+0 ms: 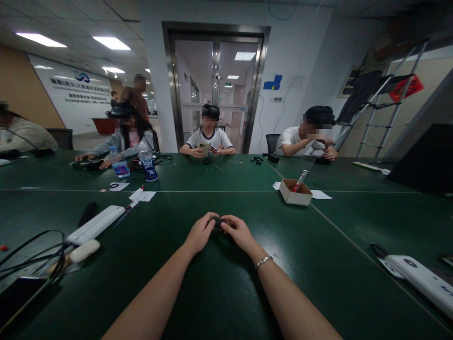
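Both my arms reach forward over the dark green table [148, 264]. A small black object [218, 222] sits between my fingertips, too small and partly covered for me to tell its kind. My left hand [201, 232] pinches its left side with thumb and fingers. On its right side, the thumb and fingers of my right hand [239, 231] close on it too. A silver bracelet [264, 261] circles my right wrist. My hands are close to the tabletop; whether the object touches it I cannot tell.
An open cardboard box [296, 198] holding a red-and-silver tube stands ahead on the right. To the left lie a white power strip [97, 224] and black cables [38, 252]. Another power strip [421, 276] is at right. Two bottles [147, 165] stand farther back. Several people sit opposite.
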Available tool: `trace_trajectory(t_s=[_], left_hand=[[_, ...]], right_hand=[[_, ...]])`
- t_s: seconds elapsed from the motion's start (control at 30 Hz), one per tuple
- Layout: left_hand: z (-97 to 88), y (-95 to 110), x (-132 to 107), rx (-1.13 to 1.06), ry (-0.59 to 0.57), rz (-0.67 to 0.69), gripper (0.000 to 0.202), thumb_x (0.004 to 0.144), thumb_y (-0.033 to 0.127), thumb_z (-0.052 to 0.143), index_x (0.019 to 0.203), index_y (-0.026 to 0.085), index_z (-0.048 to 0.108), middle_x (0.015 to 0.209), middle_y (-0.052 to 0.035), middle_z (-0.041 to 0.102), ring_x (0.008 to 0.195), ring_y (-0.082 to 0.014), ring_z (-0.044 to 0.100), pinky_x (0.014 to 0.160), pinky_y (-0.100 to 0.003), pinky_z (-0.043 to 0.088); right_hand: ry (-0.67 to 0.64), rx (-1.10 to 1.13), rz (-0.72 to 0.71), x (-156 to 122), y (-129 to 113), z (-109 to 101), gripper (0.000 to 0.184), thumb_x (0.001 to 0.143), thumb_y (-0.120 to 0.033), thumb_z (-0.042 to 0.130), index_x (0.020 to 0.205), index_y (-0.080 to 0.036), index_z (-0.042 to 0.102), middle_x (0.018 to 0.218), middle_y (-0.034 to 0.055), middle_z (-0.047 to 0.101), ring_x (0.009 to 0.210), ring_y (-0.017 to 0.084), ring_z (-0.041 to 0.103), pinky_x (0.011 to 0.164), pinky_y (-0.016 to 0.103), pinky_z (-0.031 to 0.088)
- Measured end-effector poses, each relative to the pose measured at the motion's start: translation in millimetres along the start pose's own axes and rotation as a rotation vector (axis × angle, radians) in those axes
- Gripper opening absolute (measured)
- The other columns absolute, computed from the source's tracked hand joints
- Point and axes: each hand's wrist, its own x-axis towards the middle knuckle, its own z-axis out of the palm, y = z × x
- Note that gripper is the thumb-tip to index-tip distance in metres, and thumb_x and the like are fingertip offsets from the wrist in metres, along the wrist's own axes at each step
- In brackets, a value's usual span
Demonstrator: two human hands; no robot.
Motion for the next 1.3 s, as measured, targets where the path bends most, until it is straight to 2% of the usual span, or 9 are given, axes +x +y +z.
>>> trace_trajectory(t_s=[0.13, 0.27, 0.43, 0.57, 0.73, 0.87, 1.0, 1.13, 1.3], left_hand=[[0.2, -1.3, 0.6, -0.001, 0.016, 0.019, 0.031, 0.088, 0.031, 0.038, 0.112, 0.021, 0.055, 0.094, -0.0041, 0.059, 0.078, -0.0150, 0.053, 0.070, -0.027, 0.043], [0.1, -1.0, 0.7, 0.006, -0.010, -0.003, 0.032, 0.089, 0.035, 0.037, 0.110, 0.021, 0.056, 0.085, -0.0028, 0.059, 0.076, -0.0156, 0.054, 0.068, -0.027, 0.043], [1.1, -0.6, 0.7, 0.012, 0.037, 0.048, 0.029, 0.086, 0.030, 0.041, 0.108, 0.021, 0.058, 0.104, -0.0059, 0.059, 0.089, -0.0175, 0.054, 0.074, -0.027, 0.044], [1.0, -0.8, 0.6, 0.013, 0.007, 0.004, 0.032, 0.088, 0.034, 0.037, 0.109, 0.021, 0.057, 0.088, -0.0036, 0.059, 0.077, -0.0159, 0.054, 0.070, -0.027, 0.043], [-0.8, 0.9, -0.4, 0.024, -0.005, 0.015, 0.030, 0.088, 0.031, 0.037, 0.109, 0.022, 0.056, 0.087, -0.0019, 0.058, 0.072, -0.0139, 0.052, 0.066, -0.025, 0.041], [-0.7, 1.0, -0.4, 0.035, -0.032, -0.012, 0.033, 0.090, 0.035, 0.033, 0.110, 0.021, 0.056, 0.072, 0.0004, 0.054, 0.066, -0.0138, 0.050, 0.061, -0.025, 0.038], [0.0, 0.5, 0.2, 0.023, -0.009, 0.016, 0.030, 0.089, 0.032, 0.036, 0.109, 0.022, 0.056, 0.085, -0.0016, 0.058, 0.071, -0.0138, 0.051, 0.064, -0.025, 0.039], [-0.6, 1.9, -0.3, 0.031, -0.023, -0.004, 0.033, 0.090, 0.036, 0.034, 0.109, 0.021, 0.056, 0.078, -0.0011, 0.057, 0.069, -0.0143, 0.051, 0.062, -0.025, 0.038], [-2.0, 3.1, -0.9, 0.031, -0.037, -0.004, 0.032, 0.090, 0.034, 0.034, 0.110, 0.022, 0.055, 0.080, -0.0009, 0.056, 0.069, -0.0137, 0.051, 0.063, -0.025, 0.038]], right_hand=[[-0.004, -0.001, 0.013, -0.6, -2.3, 0.1, 0.033, 0.077, -0.039, 0.065, 0.100, -0.016, 0.062, 0.068, 0.0005, 0.061, 0.063, 0.015, 0.057, 0.063, 0.029, 0.045], [-0.003, 0.000, 0.009, -1.0, -2.5, 0.5, 0.033, 0.077, -0.039, 0.064, 0.100, -0.015, 0.062, 0.067, 0.0003, 0.060, 0.063, 0.015, 0.056, 0.063, 0.029, 0.044], [-0.002, 0.015, 0.002, 0.1, 0.8, 0.7, 0.033, 0.076, -0.040, 0.065, 0.100, -0.016, 0.062, 0.069, 0.0006, 0.061, 0.063, 0.015, 0.056, 0.062, 0.028, 0.044], [-0.005, 0.013, -0.003, 0.3, 1.4, 0.2, 0.032, 0.077, -0.039, 0.065, 0.099, -0.016, 0.062, 0.069, 0.0008, 0.062, 0.063, 0.015, 0.056, 0.062, 0.029, 0.045], [-0.003, -0.002, 0.002, -0.1, 0.2, 0.1, 0.032, 0.077, -0.039, 0.065, 0.100, -0.016, 0.062, 0.069, 0.0003, 0.061, 0.063, 0.015, 0.056, 0.062, 0.029, 0.044], [-0.007, 0.002, 0.012, -0.4, -0.6, 0.4, 0.033, 0.077, -0.038, 0.065, 0.100, -0.016, 0.061, 0.070, 0.0009, 0.062, 0.065, 0.015, 0.057, 0.064, 0.029, 0.044], [-0.006, 0.003, 0.018, -0.5, -0.8, 0.4, 0.033, 0.077, -0.038, 0.064, 0.100, -0.015, 0.061, 0.070, 0.0011, 0.062, 0.065, 0.016, 0.056, 0.065, 0.030, 0.044], [-0.011, -0.001, 0.012, -0.3, -0.6, 0.4, 0.031, 0.077, -0.035, 0.063, 0.100, -0.015, 0.060, 0.070, 0.0013, 0.061, 0.065, 0.015, 0.056, 0.065, 0.030, 0.044], [-0.008, 0.006, 0.009, -0.4, 0.3, 0.9, 0.031, 0.077, -0.036, 0.064, 0.099, -0.015, 0.061, 0.070, 0.0013, 0.062, 0.065, 0.016, 0.056, 0.065, 0.029, 0.044]])
